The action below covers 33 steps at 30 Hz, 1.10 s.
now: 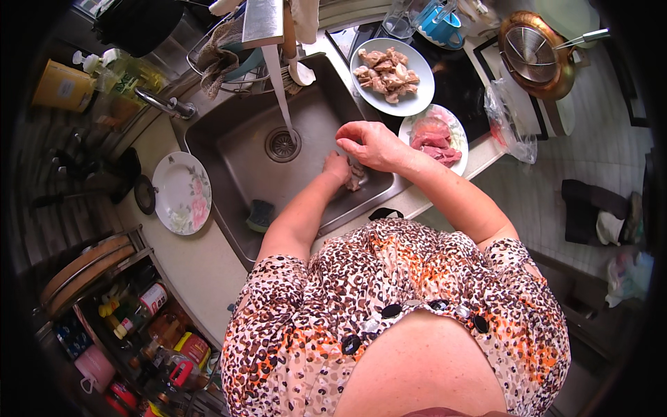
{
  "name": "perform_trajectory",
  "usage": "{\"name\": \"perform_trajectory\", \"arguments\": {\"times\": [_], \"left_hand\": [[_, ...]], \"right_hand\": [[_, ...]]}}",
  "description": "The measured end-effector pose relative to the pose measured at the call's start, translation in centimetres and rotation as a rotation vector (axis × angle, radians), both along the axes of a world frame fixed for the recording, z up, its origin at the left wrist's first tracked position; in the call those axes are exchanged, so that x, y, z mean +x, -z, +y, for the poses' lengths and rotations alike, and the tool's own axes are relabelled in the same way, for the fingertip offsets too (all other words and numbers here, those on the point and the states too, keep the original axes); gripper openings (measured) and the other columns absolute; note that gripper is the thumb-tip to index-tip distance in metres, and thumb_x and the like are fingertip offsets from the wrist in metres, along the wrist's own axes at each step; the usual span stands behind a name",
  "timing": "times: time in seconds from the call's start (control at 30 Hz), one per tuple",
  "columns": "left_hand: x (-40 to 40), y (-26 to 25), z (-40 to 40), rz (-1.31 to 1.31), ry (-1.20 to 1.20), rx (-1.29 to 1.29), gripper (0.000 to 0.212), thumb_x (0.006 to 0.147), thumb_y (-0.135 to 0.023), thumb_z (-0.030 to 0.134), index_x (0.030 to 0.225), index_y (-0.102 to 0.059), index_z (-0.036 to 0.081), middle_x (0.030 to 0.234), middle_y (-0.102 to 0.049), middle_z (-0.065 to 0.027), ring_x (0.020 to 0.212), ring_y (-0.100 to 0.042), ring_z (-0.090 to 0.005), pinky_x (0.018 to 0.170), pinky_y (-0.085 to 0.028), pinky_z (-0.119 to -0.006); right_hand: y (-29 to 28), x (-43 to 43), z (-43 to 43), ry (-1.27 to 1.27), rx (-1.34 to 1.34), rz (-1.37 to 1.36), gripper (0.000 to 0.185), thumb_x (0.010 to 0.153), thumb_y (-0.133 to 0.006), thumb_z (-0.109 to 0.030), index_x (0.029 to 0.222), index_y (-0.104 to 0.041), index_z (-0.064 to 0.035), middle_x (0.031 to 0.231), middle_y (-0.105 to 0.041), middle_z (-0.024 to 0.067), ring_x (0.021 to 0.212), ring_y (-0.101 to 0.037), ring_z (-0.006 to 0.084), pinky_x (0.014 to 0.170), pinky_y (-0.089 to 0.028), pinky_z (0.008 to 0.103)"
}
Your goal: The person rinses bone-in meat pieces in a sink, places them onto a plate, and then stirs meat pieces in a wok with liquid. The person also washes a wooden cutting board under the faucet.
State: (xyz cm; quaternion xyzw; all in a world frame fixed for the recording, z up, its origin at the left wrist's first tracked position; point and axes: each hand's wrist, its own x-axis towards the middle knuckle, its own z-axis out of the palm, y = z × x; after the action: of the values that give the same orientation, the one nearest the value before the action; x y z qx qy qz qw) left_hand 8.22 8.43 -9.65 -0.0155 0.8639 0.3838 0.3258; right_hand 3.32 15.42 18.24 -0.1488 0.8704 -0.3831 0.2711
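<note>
Water runs from a flat metal faucet [263, 26] into the stainless steel sink [239, 177]. My left hand [337, 168] is low in the sink, its fingers at some pieces of meat [355, 178] by the right wall; whether it grips them is hidden. Above the sink's right edge, my right hand [367, 146] is raised with fingers curled and apart, holding nothing that shows. A white plate [421, 101] of pale meat pieces [388, 73] stands beyond it. Under my right forearm's far side, a floral plate [458, 130] bears raw red meat [433, 140].
A green-blue sponge [260, 215] lies in the sink's near left corner. An empty floral plate [182, 193] sits on the left counter beside a soap dispenser spout [169, 104]. A dish rack [198, 62] with a brush [299, 75] stands behind. A clear plastic bag [510, 125] overhangs the right counter edge.
</note>
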Motion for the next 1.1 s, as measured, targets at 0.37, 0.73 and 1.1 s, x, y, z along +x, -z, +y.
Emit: {"name": "perform_trajectory", "arguments": {"times": [0.37, 0.73, 1.1], "left_hand": [[0.9, -5.3, -0.3, -0.166, 0.051, -0.161, 0.054, 0.069, -0.071, 0.036, 0.113, -0.058, 0.010, 0.122, -0.045, -0.0206, 0.114, -0.045, -0.0357, 0.097, -0.039, -0.040], [0.3, -4.9, -0.8, -0.328, -0.154, 0.096, 0.039, 0.064, -0.076, 0.029, 0.088, -0.062, 0.002, 0.074, -0.064, -0.0133, 0.066, -0.063, -0.0210, 0.063, -0.051, -0.032], [-1.0, -2.7, -3.3, -0.697, -0.262, 0.479, 0.012, 0.069, -0.064, 0.013, 0.070, -0.054, 0.006, 0.057, -0.054, -0.0060, 0.040, -0.047, -0.0154, 0.034, -0.036, -0.028]], "right_hand": [[0.0, 0.2, 0.1, 0.003, 0.006, -0.021, 0.027, 0.085, -0.057, -0.020, 0.101, -0.061, 0.0013, 0.091, -0.065, 0.0151, 0.084, -0.063, 0.0209, 0.077, -0.049, 0.0310], [0.4, 0.2, 0.6, 0.043, -0.019, -0.073, 0.025, 0.086, -0.057, -0.019, 0.100, -0.061, 0.0017, 0.088, -0.065, 0.0122, 0.082, -0.061, 0.0161, 0.076, -0.049, 0.0293], [0.0, -0.2, -0.1, 0.006, -0.039, -0.021, 0.026, 0.087, -0.057, -0.019, 0.100, -0.060, 0.0021, 0.087, -0.065, 0.0112, 0.080, -0.060, 0.0146, 0.074, -0.048, 0.0286]]}}
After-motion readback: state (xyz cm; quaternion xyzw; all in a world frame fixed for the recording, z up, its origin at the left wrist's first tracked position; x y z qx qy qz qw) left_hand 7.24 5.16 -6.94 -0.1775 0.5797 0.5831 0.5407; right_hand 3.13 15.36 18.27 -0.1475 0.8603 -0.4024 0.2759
